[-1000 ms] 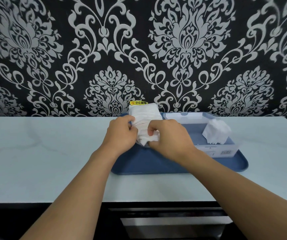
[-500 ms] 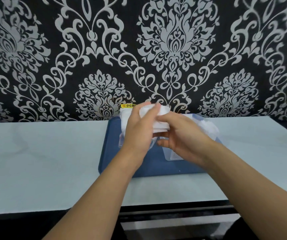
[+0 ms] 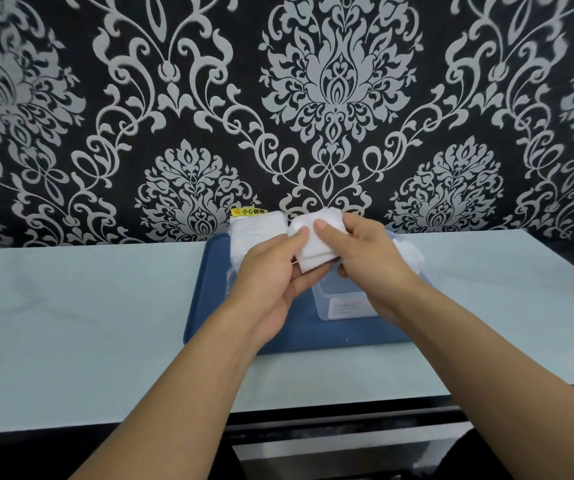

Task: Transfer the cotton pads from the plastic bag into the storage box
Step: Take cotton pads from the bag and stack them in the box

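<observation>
A stack of white cotton pads (image 3: 315, 245) is held up above the blue tray (image 3: 206, 306). My left hand (image 3: 271, 271) grips its left side with thumb on top, and my right hand (image 3: 365, 254) pinches its right side. Behind my left hand stands the plastic bag (image 3: 254, 230), still full of white pads. Below my hands the clear storage box (image 3: 344, 303) sits on the tray, mostly hidden. More white pads (image 3: 410, 254) show at the box's right end behind my right wrist.
The tray lies on a pale marble counter (image 3: 88, 323) against a black-and-silver patterned wall. A yellow warning sticker (image 3: 249, 211) is on the wall just above the bag. The counter's front edge (image 3: 313, 407) runs below my forearms, with a dark drawer front under it.
Both hands have lifted a stack of pads out of the bag and carried it up and rightward over the box. The camera has shifted a little.
</observation>
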Demonstrator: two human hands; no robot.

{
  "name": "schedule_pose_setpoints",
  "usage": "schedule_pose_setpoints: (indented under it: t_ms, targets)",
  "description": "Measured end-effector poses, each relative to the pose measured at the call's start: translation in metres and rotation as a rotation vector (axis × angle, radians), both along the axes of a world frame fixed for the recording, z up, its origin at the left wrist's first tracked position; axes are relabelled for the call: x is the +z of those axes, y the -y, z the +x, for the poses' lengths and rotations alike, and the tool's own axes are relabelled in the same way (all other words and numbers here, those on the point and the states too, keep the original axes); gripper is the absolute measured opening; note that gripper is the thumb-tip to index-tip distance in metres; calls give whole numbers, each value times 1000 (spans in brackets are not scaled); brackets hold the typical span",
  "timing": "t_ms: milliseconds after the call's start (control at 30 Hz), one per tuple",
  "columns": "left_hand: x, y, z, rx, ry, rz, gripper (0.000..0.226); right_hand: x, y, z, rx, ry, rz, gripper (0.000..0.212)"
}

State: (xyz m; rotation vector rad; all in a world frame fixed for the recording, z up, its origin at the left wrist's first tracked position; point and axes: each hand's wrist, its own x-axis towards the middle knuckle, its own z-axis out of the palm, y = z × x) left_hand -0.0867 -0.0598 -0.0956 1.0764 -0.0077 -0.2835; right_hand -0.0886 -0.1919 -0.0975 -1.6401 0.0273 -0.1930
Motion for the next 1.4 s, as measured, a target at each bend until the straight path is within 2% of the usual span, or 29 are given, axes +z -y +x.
schedule_pose_setpoints:
  t_ms: [67, 200, 433, 567, 667, 833, 900, 1033, 1267, 1367, 1400]
  targets:
    - [-4, -2, 2, -6, 5, 29, 16, 0, 3, 1, -35, 46, -47, 18]
    - [-5, -4, 6, 8, 19, 78, 18, -4, 9, 3, -181, 208, -283, 32]
    - [-2, -4, 6, 12, -39, -109, 18, -4, 8, 6, -251, 321, -156, 10]
    - [-4, -4, 8, 44, -66, -115, 17, -2, 11, 6, -256, 311, -39, 3]
    - [-6, -3, 10, 95, -78, -40, 17, 2, 12, 5, -218, 328, -63, 4]
    - [-9, -5, 16, 94, -50, 43, 21, 17, 23, -2, 80, 336, -41, 6]
    - [-9, -4, 13, 58, 15, 107, 26, 16, 27, -2, 161, 281, -121, 6]
    - [-9, 1, 8, 30, 62, 146, 26, 8, 31, 5, 115, 245, -387, 8]
    - [-3, 4, 7, 61, 39, 119, 24, -1, 33, 11, 41, 245, -470, 11]
    - [-9, 8, 7, 45, 89, 208, 12, -4, 25, 8, -12, 259, -451, 12]
    - [-11, 9, 8, 51, 99, 225, 18, -2, 22, 6, -68, 256, -407, 17]
